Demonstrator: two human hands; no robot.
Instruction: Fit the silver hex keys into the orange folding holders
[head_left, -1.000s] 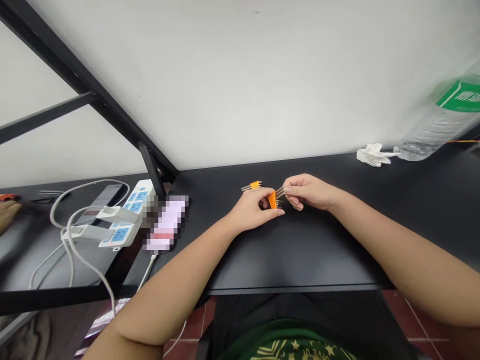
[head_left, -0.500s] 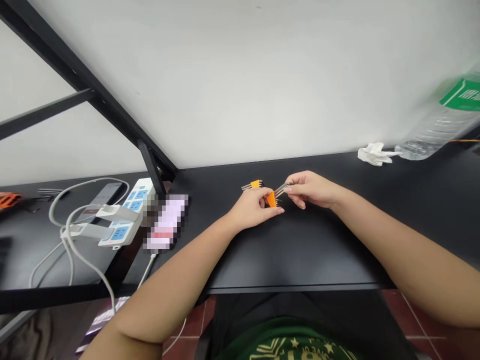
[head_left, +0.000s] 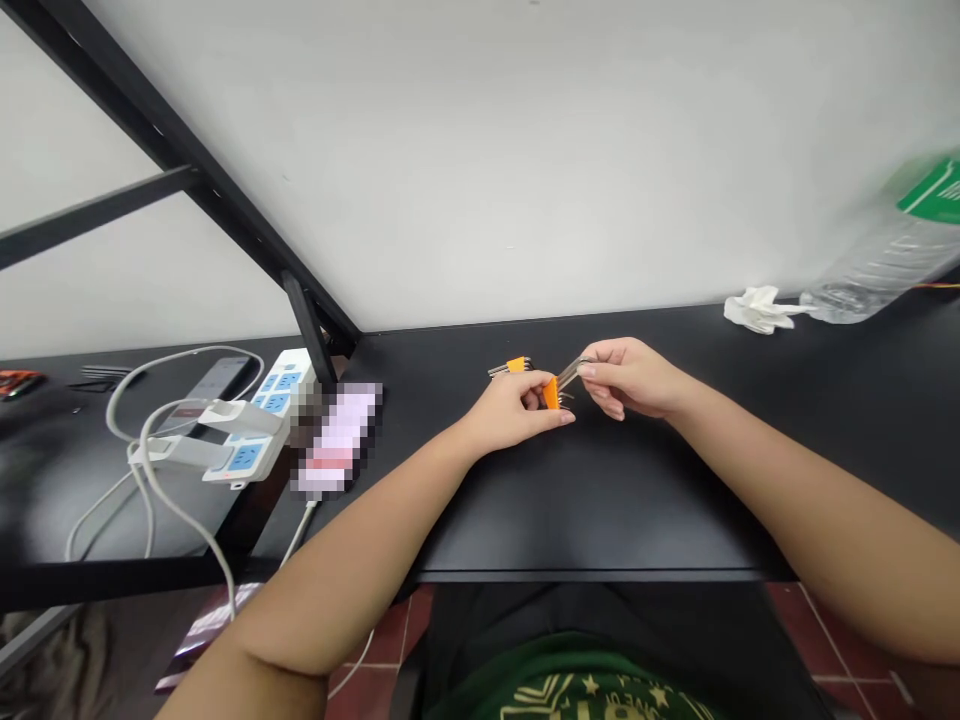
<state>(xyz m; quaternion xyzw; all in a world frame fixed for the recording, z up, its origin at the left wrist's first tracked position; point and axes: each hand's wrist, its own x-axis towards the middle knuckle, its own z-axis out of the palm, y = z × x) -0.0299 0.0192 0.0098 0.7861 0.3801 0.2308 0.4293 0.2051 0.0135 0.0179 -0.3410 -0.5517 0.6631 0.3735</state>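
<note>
My left hand [head_left: 514,408] pinches an orange holder [head_left: 551,393] over the black table. Thin metal hex keys [head_left: 571,372] stick out of that holder toward the right. The fingertips of my right hand [head_left: 626,376] are closed on the outer ends of these keys. Just behind my left hand lies a second orange holder [head_left: 517,365], also with metal keys in it, partly hidden by the fingers.
A white power strip [head_left: 281,400] with plugs and looping cables is at the left, beside a pixelated phone [head_left: 341,435]. A black metal frame [head_left: 306,325] rises there. Crumpled tissue [head_left: 759,309] and a large clear bottle [head_left: 862,280] are at the back right.
The view has shifted slightly. Both hands keep their hold on the holder and keys, with my right hand's lower fingers spread a little differently.
</note>
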